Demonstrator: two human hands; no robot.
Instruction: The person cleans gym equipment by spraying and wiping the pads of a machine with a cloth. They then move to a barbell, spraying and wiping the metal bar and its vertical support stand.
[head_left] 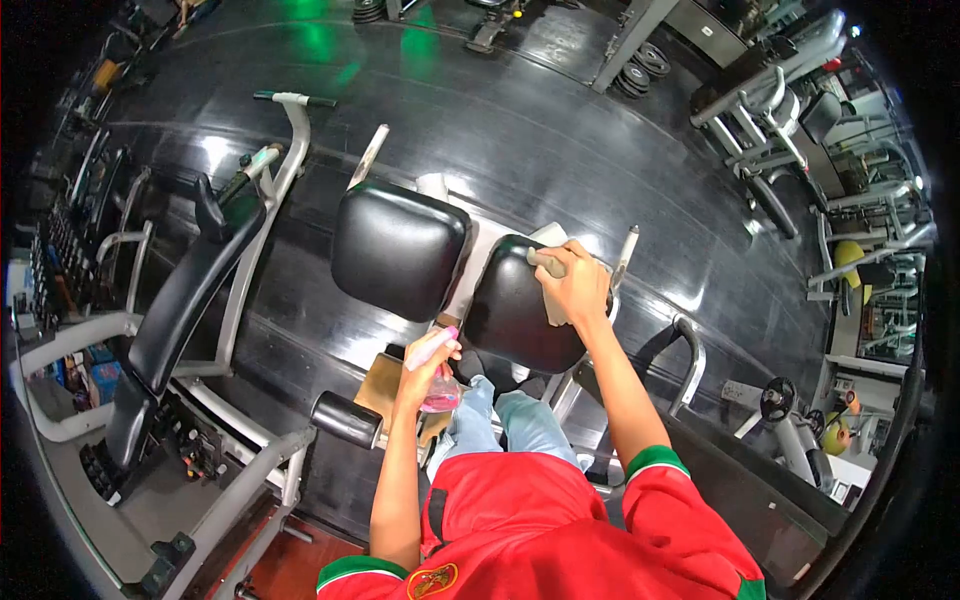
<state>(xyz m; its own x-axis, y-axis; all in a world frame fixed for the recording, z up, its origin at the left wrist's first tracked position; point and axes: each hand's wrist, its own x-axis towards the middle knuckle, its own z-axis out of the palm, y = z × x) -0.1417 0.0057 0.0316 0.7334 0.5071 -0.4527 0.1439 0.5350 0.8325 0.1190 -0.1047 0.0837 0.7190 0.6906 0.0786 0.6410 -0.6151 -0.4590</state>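
My left hand (432,368) is wrapped round a spray bottle (440,395) with pink liquid and a pink-and-white head, held low in front of my legs. In my right hand (575,283) is a pale cloth (553,306), bunched under the fingers and resting on the right black pad (505,308) of a gym machine. Part of the cloth hangs over that pad's far edge. Beside it, the left black pad (398,248) has nothing on it and neither hand touches it.
A bench with a long black backrest (195,300) stands to my left. A padded roller (346,419) sits near my left forearm. Metal handles (627,252) rise beside the pads. More machines (770,130) and weight plates (640,72) stand further off on the dark floor.
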